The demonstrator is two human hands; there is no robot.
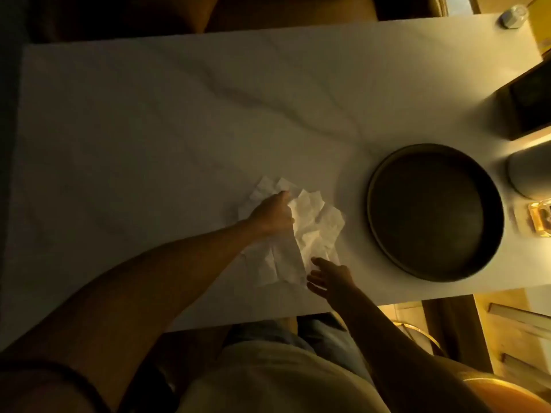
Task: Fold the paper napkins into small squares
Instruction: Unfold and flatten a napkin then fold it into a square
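A crumpled white paper napkin [313, 231] lies spread on the white marble table [149, 144], near its front edge and left of a dark round tray. My left hand [272, 214] rests on the napkin's far left part, fingers curled and pressing or pinching the paper. At the napkin's near right corner hovers my right hand [329, 277], its fingers spread and its fingertips touching or just above the paper's edge. The napkin is wrinkled and unfolded, with part of it hidden under my left hand.
A dark round tray [381, 186] sits to the right of the napkin. Further right stand a dark box [524, 105], a pale cylinder [527, 171] and a small amber glass object [541, 216]. A small white object [513, 14] sits at the far right corner.
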